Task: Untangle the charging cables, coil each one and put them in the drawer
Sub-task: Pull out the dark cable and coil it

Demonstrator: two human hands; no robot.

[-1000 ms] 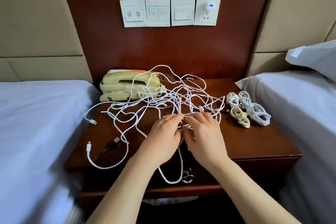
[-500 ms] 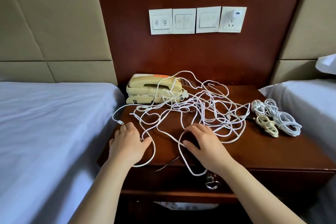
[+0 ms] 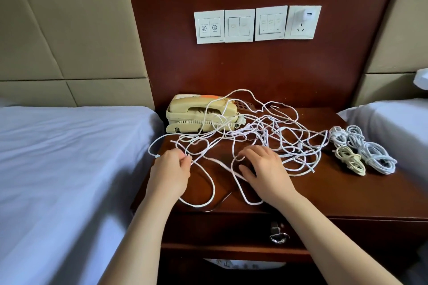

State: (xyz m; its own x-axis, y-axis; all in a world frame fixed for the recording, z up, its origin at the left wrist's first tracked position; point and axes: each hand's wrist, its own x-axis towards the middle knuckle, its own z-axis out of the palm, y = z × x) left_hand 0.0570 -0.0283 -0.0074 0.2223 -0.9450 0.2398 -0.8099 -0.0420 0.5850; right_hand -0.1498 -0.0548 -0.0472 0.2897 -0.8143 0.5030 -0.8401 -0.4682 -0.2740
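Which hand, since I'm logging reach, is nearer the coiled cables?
Right. The right hand lies just left of the coiled cables; the left hand is farther, at the nightstand's left edge.

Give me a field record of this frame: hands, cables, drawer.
left hand: pinches a strand of the tangled cables
right hand: fingers spread, resting on the tangle
coiled cables: bundles on the right side of the nightstand, apart from the tangle
drawer: closed
phone: back left, strands draped over it
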